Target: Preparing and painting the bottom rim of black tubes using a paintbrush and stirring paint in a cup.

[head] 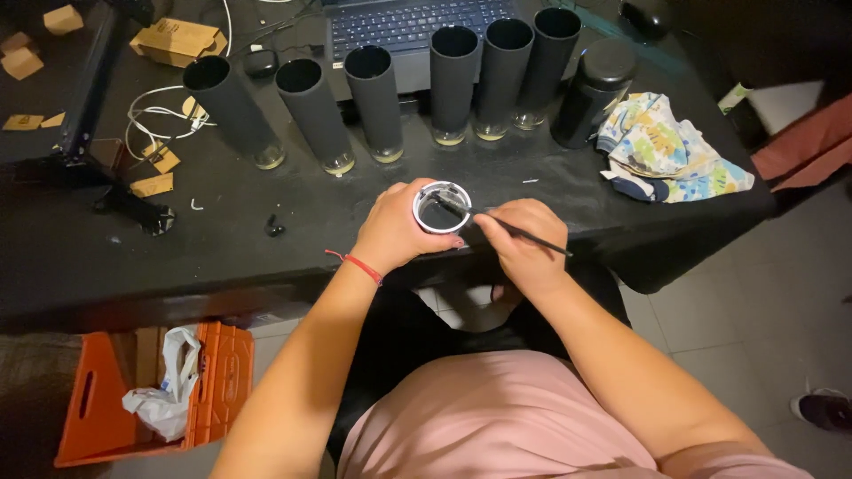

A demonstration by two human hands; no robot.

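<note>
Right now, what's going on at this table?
A person sits at a black table. The left hand grips a white-rimmed tube, open end up. The right hand holds a thin brush with its tip inside the tube. Behind them stand six black tubes in a row, a dark bottle, a patterned cloth and a laptop.

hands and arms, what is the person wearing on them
Both arms are bare to above the elbow, with no sleeves, gloves or rings visible. The left hand has a thin red string bracelet at the wrist. The right hand and its wrist carry nothing.
</note>
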